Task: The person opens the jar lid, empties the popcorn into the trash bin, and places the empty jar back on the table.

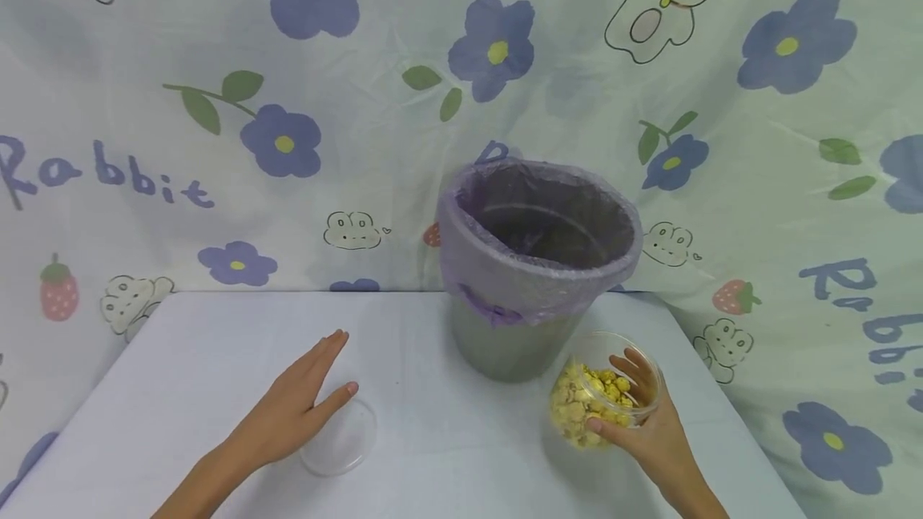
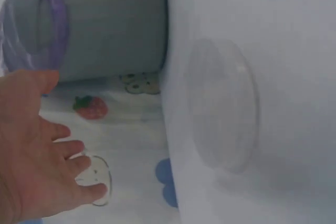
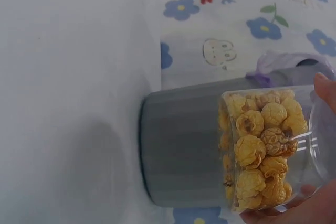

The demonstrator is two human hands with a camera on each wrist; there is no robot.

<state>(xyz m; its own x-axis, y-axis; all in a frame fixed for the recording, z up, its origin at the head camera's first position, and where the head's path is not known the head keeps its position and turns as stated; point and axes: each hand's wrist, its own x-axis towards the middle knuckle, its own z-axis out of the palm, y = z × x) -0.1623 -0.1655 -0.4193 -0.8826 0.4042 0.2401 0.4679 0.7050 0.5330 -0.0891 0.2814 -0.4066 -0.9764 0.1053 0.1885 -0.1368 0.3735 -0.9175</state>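
In the head view, my right hand (image 1: pixel 652 415) grips a clear plastic jar (image 1: pixel 604 391) round its upper side, thumb in front and fingers behind. Yellow popcorn (image 3: pixel 265 150) fills the jar's lower part, and its top has no cover. The jar is held above the table, in front of the bin, tilted a little. My left hand (image 1: pixel 296 403) hovers with fingers straight and thumb spread, holding nothing. Below it a round clear lid (image 2: pixel 226 106) lies flat on the table.
A grey bin (image 1: pixel 505 343) lined with a purple plastic bag (image 1: pixel 537 287) stands at the back right of the white table (image 1: pixel 433 455). Behind and to the right hangs a cloth (image 1: pixel 404 126) printed with flowers and rabbits.
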